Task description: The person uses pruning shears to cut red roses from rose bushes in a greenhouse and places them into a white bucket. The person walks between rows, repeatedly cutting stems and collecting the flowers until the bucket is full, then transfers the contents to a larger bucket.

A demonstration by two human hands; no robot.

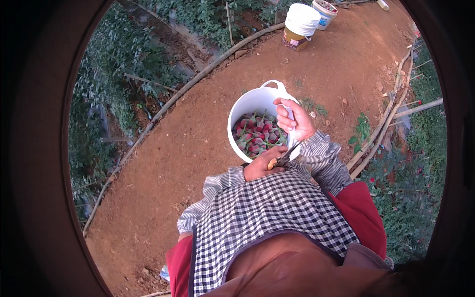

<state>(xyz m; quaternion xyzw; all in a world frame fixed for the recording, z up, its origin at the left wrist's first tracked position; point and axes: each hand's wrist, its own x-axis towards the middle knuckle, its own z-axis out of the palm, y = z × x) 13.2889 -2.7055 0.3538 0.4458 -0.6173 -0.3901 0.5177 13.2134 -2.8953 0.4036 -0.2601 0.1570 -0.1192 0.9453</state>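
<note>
A white plastic bucket [237,107] stands before my body, holding many cut pink-red rosebuds [259,135] with green sepals and short stems. At its near rim, my left hand [261,165] holds dark-bladed shears [285,159] with an orange-yellow handle end showing. The blades point up and right towards my right wrist. My right hand [298,120] is over the right side of the bucket, its fingers curled loosely around a white strap-like handle [292,130]. Another part of the handle [275,82] loops up at the far rim.
Ahead on the red dirt path [178,148] stand a white-and-brown bucket [300,28] and another bucket [325,15] with contents. Wooden poles [207,68] edge the leafy plants [122,74] on the left. More poles [389,111] border plants with red blooms [400,200] on the right.
</note>
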